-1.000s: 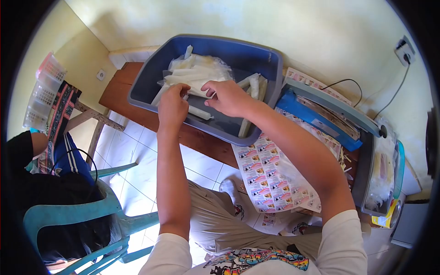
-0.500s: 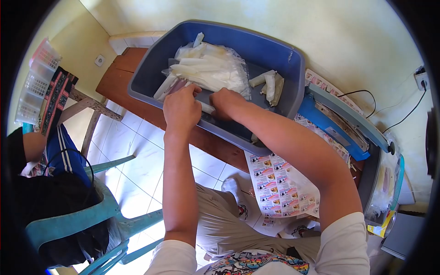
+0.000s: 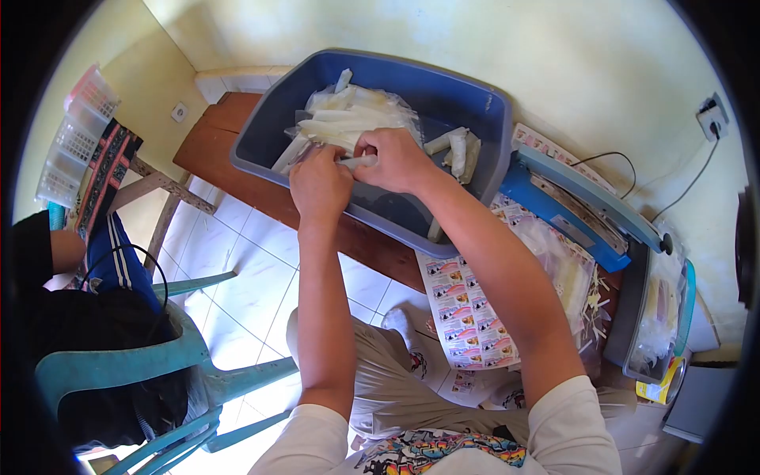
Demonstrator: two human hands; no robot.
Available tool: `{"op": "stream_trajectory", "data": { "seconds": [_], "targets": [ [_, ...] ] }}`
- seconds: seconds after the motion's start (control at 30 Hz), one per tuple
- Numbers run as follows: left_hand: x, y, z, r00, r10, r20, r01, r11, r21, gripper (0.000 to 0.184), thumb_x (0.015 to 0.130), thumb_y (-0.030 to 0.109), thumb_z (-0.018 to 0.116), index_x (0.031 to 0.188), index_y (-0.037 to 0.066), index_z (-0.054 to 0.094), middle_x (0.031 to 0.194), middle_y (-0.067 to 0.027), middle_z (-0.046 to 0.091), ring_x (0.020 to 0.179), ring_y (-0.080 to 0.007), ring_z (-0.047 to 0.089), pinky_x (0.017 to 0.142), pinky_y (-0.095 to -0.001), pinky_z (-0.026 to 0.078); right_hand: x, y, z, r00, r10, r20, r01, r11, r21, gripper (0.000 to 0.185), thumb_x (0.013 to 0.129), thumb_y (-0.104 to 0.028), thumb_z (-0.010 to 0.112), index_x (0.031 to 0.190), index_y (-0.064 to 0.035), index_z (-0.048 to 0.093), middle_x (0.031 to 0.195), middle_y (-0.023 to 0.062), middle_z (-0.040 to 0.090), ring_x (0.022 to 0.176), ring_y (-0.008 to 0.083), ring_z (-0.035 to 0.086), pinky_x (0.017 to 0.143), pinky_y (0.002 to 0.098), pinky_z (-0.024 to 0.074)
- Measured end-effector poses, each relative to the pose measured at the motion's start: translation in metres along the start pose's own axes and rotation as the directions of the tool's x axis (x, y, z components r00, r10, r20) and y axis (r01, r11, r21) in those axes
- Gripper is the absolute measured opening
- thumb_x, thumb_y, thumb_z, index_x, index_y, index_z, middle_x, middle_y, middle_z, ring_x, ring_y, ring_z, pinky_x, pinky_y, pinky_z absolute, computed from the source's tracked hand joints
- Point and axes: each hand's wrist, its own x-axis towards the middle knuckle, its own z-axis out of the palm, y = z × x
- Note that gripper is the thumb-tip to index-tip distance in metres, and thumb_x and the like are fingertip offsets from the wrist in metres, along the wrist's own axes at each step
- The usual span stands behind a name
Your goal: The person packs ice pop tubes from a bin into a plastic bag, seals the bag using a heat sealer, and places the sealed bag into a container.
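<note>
Over the near side of a blue-grey plastic tub [image 3: 483,87], my left hand [image 3: 321,180] and my right hand [image 3: 396,158] are close together. Between them shows a short white roll in clear plastic [image 3: 359,161]. The fingers of both hands are closed on it, one at each end. Behind my hands lies a heap of white sticks in clear plastic bags [image 3: 364,111]. Several wrapped rolls [image 3: 459,150] rest at the tub's right side. Part of the roll is hidden by my fingers.
The tub stands on a brown wooden bench [image 3: 210,138]. To the right are a blue heat sealer [image 3: 566,210], a sheet of printed labels [image 3: 451,309] and a grey tray [image 3: 645,348] of plastic bags. At left, a person sits on a green chair [image 3: 119,364].
My right hand has risen from inside the tub, and its fingers now grip the roll's right end. The view has shifted slightly.
</note>
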Motion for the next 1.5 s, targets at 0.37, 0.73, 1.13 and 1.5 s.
{"op": "stream_trajectory", "data": {
  "seconds": [0.37, 0.73, 1.13, 1.5],
  "targets": [
    [-0.021, 0.046, -0.017, 0.993, 0.113, 0.034, -0.039, 0.583, -0.812, 0.031, 0.095, -0.001, 0.066, 0.124, 0.001, 0.076, 0.117, -0.0138, 0.078, 0.101, -0.0217, 0.074, 0.090, -0.0350, 0.057, -0.087, -0.036, -0.058, 0.839, -0.184, -0.512, 0.266, 0.960, 0.091, 0.024, 0.075, -0.006, 0.080, 0.096, -0.0050, 0.070, 0.084, 0.0084, 0.063, 0.073, 0.0222, 0.065, 0.068, 0.0346, 0.0538],
    [-0.096, 0.157, -0.009, 0.755, 0.541, 0.370, 0.172, 0.381, -0.908, 0.033, 0.093, -0.011, 0.074, 0.124, -0.004, 0.072, 0.126, -0.0089, 0.071, 0.115, -0.0151, 0.068, 0.101, -0.0317, 0.058, -0.272, -0.046, -0.127, 0.898, 0.109, -0.427, -0.103, 0.994, 0.037, 0.030, 0.080, -0.008, 0.083, 0.106, -0.0072, 0.067, 0.103, 0.0118, 0.063, 0.083, 0.0272, 0.068, 0.075, 0.0386, 0.0567],
    [-0.190, 0.215, 0.037, 0.608, 0.656, 0.448, 0.214, 0.408, -0.888, 0.034, 0.091, -0.015, 0.072, 0.123, -0.002, 0.073, 0.132, -0.0120, 0.066, 0.124, -0.0224, 0.068, 0.102, -0.0340, 0.064, -0.394, -0.028, -0.129, 0.862, 0.289, -0.415, -0.300, 0.953, 0.042, 0.032, 0.081, -0.005, 0.077, 0.112, -0.0036, 0.067, 0.108, 0.0143, 0.064, 0.093, 0.0298, 0.070, 0.082, 0.0401, 0.0596],
    [-0.224, 0.227, 0.052, 0.612, 0.711, 0.347, -0.524, 0.693, -0.496, 0.067, 0.077, 0.010, 0.092, 0.138, 0.013, 0.065, 0.129, -0.0124, 0.066, 0.120, -0.0335, 0.067, 0.096, -0.0464, 0.058, -0.446, -0.013, -0.129, 0.834, 0.370, -0.409, -0.369, 0.925, 0.085, 0.033, 0.079, -0.006, 0.076, 0.111, -0.0042, 0.067, 0.105, 0.0138, 0.064, 0.090, 0.0287, 0.071, 0.078, 0.0397, 0.0599]
  ]
}}
